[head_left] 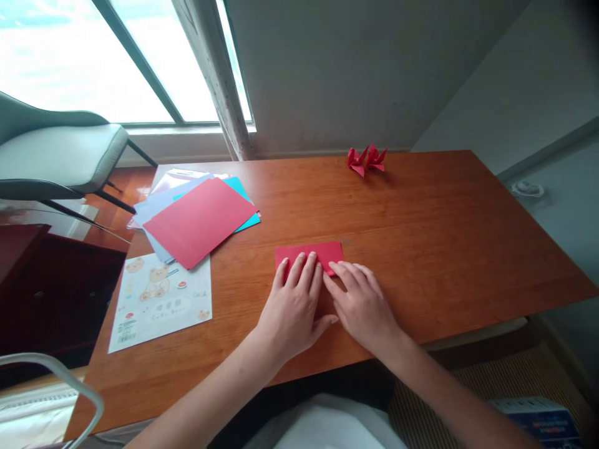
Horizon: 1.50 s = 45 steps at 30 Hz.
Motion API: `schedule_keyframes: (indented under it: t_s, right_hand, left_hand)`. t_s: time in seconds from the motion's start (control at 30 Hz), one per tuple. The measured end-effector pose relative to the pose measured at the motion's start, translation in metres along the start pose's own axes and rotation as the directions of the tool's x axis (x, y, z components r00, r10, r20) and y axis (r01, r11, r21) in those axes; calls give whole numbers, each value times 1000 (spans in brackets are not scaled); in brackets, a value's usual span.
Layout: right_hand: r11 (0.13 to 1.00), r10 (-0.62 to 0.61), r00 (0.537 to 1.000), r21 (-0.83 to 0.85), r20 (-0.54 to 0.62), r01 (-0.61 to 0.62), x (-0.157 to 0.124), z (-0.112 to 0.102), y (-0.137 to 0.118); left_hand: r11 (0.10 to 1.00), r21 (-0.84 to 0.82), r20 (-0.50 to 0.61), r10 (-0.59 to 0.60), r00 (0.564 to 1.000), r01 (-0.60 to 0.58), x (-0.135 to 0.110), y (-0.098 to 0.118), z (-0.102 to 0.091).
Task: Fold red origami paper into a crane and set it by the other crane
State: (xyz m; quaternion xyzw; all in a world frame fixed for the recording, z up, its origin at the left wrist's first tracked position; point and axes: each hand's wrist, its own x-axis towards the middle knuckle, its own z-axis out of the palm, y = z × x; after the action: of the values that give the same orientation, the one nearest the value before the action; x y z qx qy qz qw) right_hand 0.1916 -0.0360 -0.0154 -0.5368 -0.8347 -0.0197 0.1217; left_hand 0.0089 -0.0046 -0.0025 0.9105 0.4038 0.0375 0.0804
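Observation:
A small folded red paper (322, 251) lies near the middle of the wooden table (444, 237). My left hand (294, 305) rests flat on its near left part, fingers stretched out and slightly apart. My right hand (362, 299) lies flat beside it, fingertips pressing the paper's near right edge. Both hands cover most of the sheet's near half. Neither hand grips anything.
A fanned stack of coloured sheets (199, 218) with a red one on top lies at the left. A bear-printed packet (161, 299) lies below it. Folded red paper figures (366, 159) stand at the far edge. A grey chair (56, 149) stands by the window.

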Motion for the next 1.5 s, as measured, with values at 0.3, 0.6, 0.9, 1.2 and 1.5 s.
schedule_keyframes:
  t_s: [0.3,0.6,0.9,1.2,1.5]
  right_hand:
    - [988,-35,997,-150,72,45,-17,-13,5]
    - [990,59,998,-131,0,-58,-18,-22,6]
    - [999,-6,1000,-39,-24,5,-16,3,-3]
    - [999,-36,999,-18,-5,36,-19,2,1]
    - [999,-41,999,4,23,41,-19,-1,4]
  left_hand:
    - [998,-3,32,69,997,-69,-4,-5,-4]
    - [994,-4,24,106,994,-106,-3,-7,-4]
    - [989,42,27,141,990,-142,-3,-10,-5]
    - [954,48,39,293,955,-295,-3,-34,-14]
    - [924,16,82,380,921,-383,-3,-59,-18]
